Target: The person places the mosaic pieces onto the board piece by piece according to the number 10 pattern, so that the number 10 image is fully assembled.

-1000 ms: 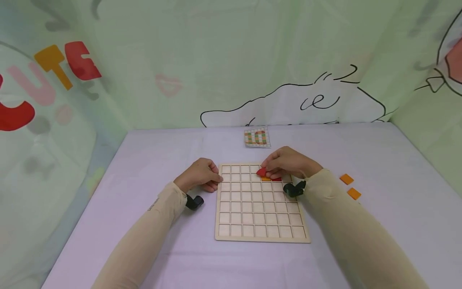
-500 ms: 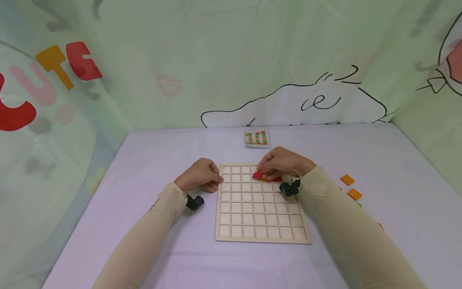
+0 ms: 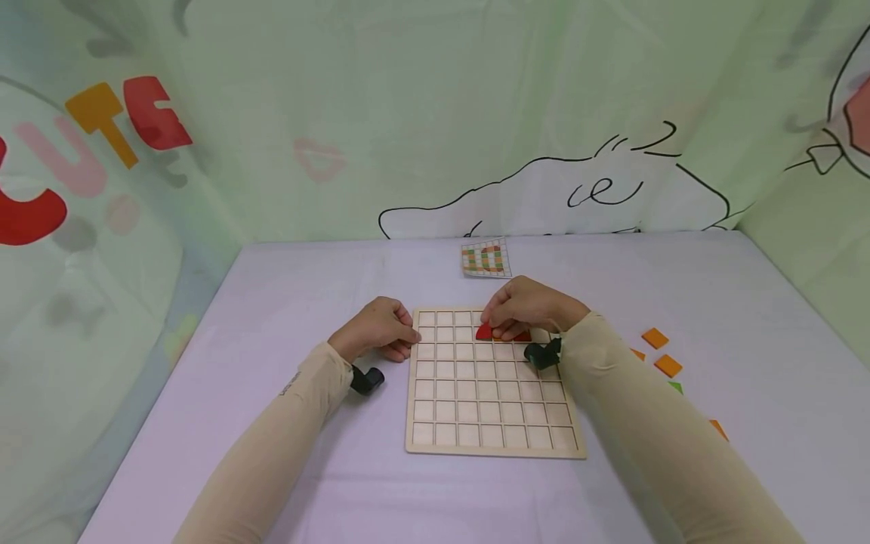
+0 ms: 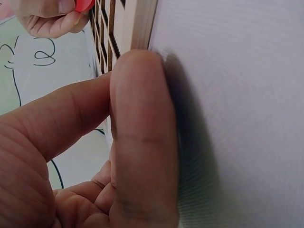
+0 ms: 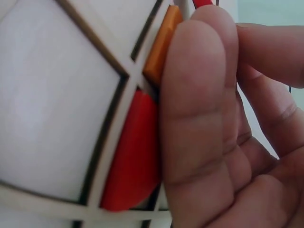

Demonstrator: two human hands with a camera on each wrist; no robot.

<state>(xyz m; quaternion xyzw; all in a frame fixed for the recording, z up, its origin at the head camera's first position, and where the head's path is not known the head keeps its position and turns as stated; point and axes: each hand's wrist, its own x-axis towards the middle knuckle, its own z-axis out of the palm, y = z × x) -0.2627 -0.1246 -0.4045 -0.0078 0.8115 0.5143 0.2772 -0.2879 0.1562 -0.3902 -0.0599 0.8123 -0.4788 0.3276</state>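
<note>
A pale wooden grid board point(image 3: 476, 412) lies flat on the table. My left hand point(image 3: 382, 329) holds its left edge near the far corner; the left wrist view shows a finger point(image 4: 142, 109) right against the board's side. Over the second row from the back, my right hand point(image 3: 530, 306) pinches a red quarter-round tile point(image 3: 483, 332) at a cell. Beside it, an orange square tile point(image 5: 161, 47) sits in the row, partly hidden under the fingers. Another red quarter-round tile point(image 5: 135, 156) lies in the cell to its right.
Loose orange tiles point(image 3: 655, 338) and a green tile point(image 3: 676, 387) lie right of the board, some partly behind the right sleeve. A printed pattern card point(image 3: 485, 258) stands beyond the board's far edge. Printed cloth point(image 3: 306, 121) hangs behind the table.
My right hand has moved slightly left with the red tile, lowering it to the cell left of the orange one. The left hand stays at the board's edge. More loose tiles show beside the right sleeve.
</note>
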